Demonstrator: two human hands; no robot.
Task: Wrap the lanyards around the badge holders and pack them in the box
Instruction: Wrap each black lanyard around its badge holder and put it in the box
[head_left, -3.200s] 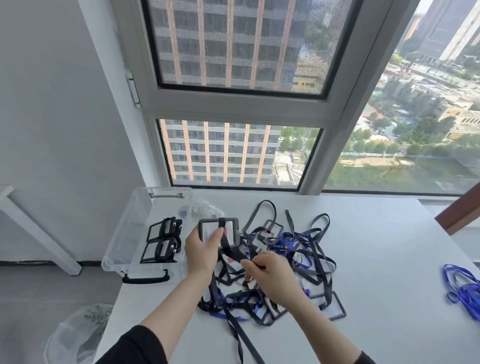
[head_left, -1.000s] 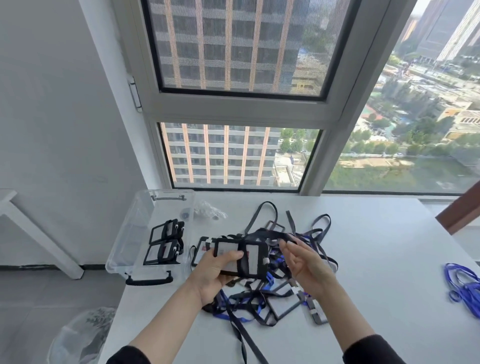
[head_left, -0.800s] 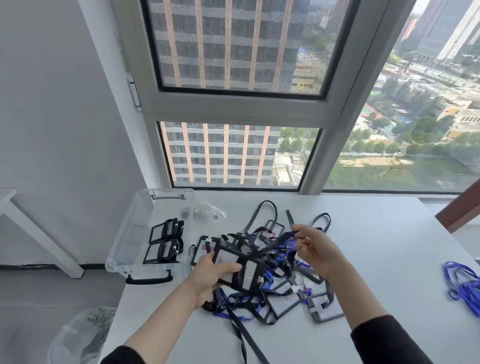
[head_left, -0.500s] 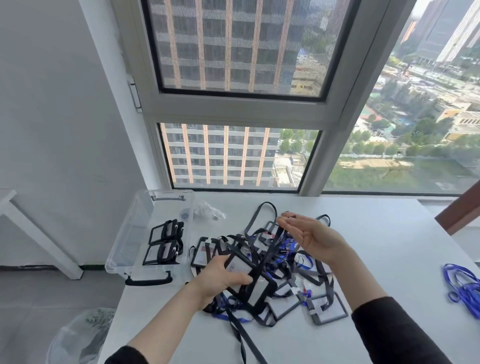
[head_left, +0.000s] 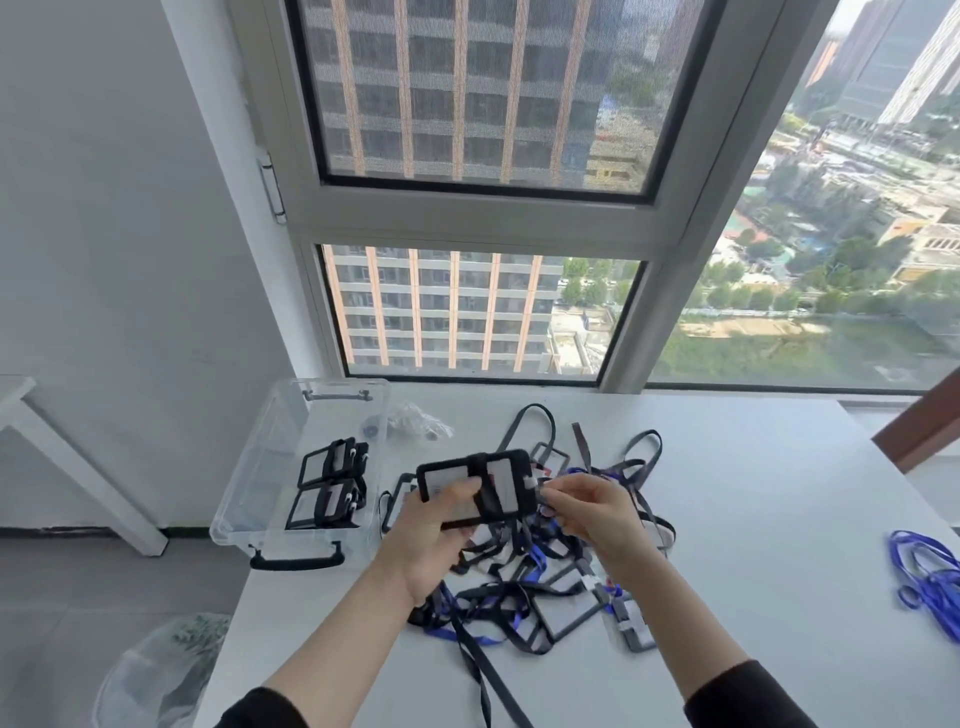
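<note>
**Wrap could spring loose**

The left hand (head_left: 434, 535) grips the badge holder (head_left: 506, 480) above the pile mid-tabletop. The right hand (head_left: 592, 512) pinches the lanyard (head_left: 490, 500) end at its right side. If that pinch slips, the coils may unwind before reaching the box (head_left: 234, 514) at the tabletop's left edge.

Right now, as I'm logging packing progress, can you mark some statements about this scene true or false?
1. The left hand holds a badge holder with a black lanyard wound round it. True.
2. The clear box holds nothing. False: two wrapped holders lie in it.
3. The right hand lies flat on the table. False: it is raised and pinches the badge holder's right end.
4. A tangle of lanyards and holders lies on the table below the hands. True.
</note>
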